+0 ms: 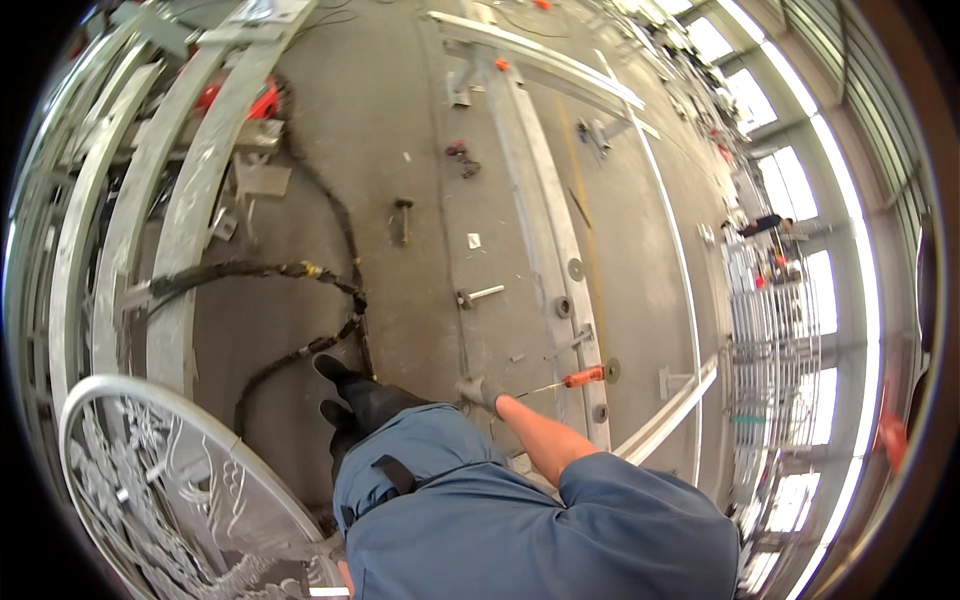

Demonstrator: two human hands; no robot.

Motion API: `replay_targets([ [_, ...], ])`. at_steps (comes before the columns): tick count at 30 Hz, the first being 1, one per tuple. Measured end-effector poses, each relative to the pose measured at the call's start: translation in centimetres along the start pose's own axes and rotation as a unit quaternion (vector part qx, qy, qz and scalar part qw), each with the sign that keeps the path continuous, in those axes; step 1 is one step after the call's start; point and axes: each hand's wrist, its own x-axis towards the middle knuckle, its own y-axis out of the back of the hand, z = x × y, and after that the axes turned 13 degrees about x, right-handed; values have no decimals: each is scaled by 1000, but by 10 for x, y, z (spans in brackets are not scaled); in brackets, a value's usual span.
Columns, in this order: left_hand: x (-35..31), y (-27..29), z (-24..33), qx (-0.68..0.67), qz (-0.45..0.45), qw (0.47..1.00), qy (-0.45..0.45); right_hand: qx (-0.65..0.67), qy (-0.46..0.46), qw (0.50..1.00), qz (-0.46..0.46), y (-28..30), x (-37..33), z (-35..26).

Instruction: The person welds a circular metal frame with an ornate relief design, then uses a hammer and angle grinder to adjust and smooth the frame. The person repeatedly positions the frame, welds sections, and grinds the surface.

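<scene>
My right hand (482,393), in a pale grey glove, hangs beside my right hip over the floor. Its fingers look loosely extended and nothing shows in them. Right of it, an orange power tool (583,377) with a thin cord lies on a long metal beam (548,205). A greenish disc (613,370) sits at that tool's far end. Of my left arm only a sliver of skin shows at the lower edge, beside a round metal panel (165,387) with cast relief decoration; the left hand itself is out of sight.
Hammers (404,220) (480,296) and a red-black cordless tool (462,160) lie on the floor ahead. A thick black cable (340,215) runs near my shoes (333,370). Metal rails (170,210) stand left. A person (765,225) is at the far right.
</scene>
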Motion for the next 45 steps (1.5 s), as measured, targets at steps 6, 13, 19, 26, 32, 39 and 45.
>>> replay_targets([
  [6,7,-38,1,60,-27,998,3,-12,65,995,-71,7,-41,52],
  [13,-2,-68,-14,79,-43,996,3,132,-22,990,-47,47,-30,-62],
  [19,-16,-95,-51,56,-34,998,2,62,136,986,-71,77,33,-100],
  [26,-37,-132,-58,1,-58,998,9,112,175,978,-16,138,112,-37],
  [32,-25,-190,-30,154,-137,978,9,127,-54,988,65,183,129,43],
  [39,41,-210,58,491,-206,841,-92,280,-10,947,159,115,44,87],
  [45,-68,-346,100,548,-149,817,-93,284,72,945,146,-28,-58,163],
])
